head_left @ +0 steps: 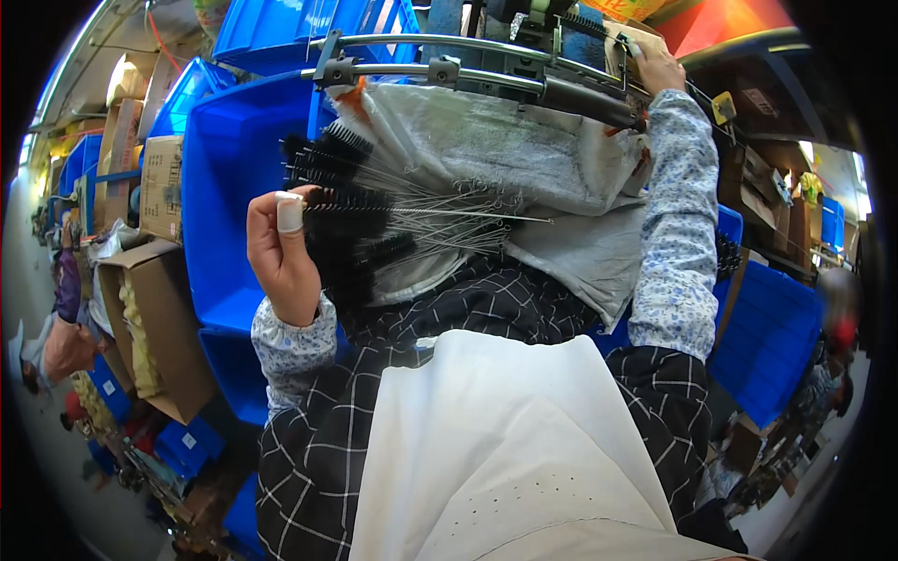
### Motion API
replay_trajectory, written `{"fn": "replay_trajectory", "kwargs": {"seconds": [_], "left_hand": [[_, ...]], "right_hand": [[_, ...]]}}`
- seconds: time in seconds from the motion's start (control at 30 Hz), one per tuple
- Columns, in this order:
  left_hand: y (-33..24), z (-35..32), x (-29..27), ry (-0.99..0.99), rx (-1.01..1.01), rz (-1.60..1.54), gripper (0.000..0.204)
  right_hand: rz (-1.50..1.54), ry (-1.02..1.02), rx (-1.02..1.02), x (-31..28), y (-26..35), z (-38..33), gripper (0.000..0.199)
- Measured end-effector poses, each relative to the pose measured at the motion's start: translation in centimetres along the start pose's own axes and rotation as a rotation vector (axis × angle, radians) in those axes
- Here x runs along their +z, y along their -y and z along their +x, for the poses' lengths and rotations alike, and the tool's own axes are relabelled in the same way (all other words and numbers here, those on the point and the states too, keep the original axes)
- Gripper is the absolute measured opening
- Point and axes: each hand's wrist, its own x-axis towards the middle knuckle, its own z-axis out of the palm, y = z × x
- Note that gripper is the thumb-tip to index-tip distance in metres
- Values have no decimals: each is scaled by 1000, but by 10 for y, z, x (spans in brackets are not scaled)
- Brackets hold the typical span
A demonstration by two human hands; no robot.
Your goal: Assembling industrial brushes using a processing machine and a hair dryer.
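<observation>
My left hand (283, 252), a white wrap round its thumb, pinches a wire brush (440, 213) at its black-bristled end. The twisted wire stem of this brush points to the right. Beneath it, a heap of similar brushes (351, 238) with black bristles and looped wire stems lies on a grey-white cloth (496, 126) over my lap. Far to the right, my right hand (660, 71) reaches to the machine (552, 61), its fingers bent at a small brown block or board (619, 61). Whatever those fingertips hold is too small to make out.
Two metal rods (421, 70) of the machine cross in front of me. Blue bins (220, 187) stand at my left, and another blue bin (767, 332) is at the right. An open cardboard box (182, 337) sits farther left. Other people are at the far left.
</observation>
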Motion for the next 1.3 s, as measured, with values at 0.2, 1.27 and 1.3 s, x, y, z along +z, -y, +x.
{"fn": "replay_trajectory", "kwargs": {"seconds": [0.2,1.27,1.3], "left_hand": [[5,0,6,11,-36,-76,11],[42,-61,-8,628,137,1035,18],[43,-61,-8,627,137,1034,18]], "right_hand": [[537,156,-261,-60,-45,-56,23],[302,-210,-55,-35,81,-47,24],[300,-211,-55,-34,80,-46,24]]}}
